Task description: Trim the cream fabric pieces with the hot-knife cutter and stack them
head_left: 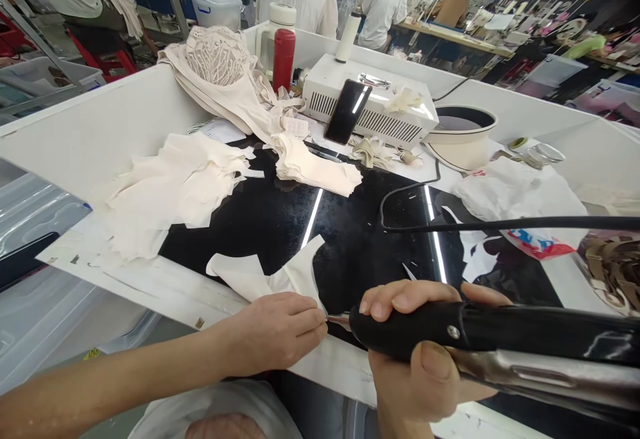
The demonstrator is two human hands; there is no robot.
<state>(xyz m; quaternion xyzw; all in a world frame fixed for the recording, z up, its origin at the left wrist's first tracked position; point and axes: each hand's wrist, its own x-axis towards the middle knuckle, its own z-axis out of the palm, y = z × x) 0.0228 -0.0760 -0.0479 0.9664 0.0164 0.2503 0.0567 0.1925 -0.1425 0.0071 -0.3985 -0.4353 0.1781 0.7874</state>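
Note:
Near the front edge of the table, my left hand (280, 332) is closed, its fingers pinching the lower corner of a cream fabric piece (300, 269). The rest of that piece spreads over the black glossy surface (250, 226). My right hand (420, 359) is wrapped round a thick black tool (410, 332) with a metal lever underneath. The tool's thin metal tip points left and meets the fabric edge at my left fingertips. Whether the tip touches the cloth or only lies beside it, I cannot tell.
Cream fabric pieces (175, 179) lie at the left, and a smaller stack (320, 169) sits at the centre back. Behind stand a white metal box (370, 99), a phone (349, 111) and a red bottle (284, 59). A black cable (500, 224) crosses at the right. People sit beyond.

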